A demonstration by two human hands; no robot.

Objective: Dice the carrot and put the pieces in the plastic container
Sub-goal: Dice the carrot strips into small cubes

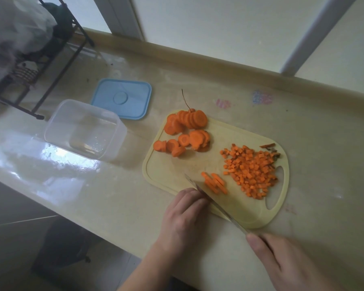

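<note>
Two hands work: right hand (290,267) fingers grip knife (216,206); left hand (185,217) fingers curled beside carrot strips (215,182).

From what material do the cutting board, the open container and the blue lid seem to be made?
Cutting board: likely plastic, pale yellow and matte, with a moulded groove and handle hole.
Container: clear plastic; the counter shows through its glossy walls.
Blue lid: probably plastic, smooth and opaque, with a moulded round mark at its centre.

On the surface (303,133), the container (84,129) is lying left of the cutting board (246,211), the lid (122,98) behind it; carrot slices (185,131) are sitting at the board's far left corner, diced pieces (250,171) at its right edge.
</note>
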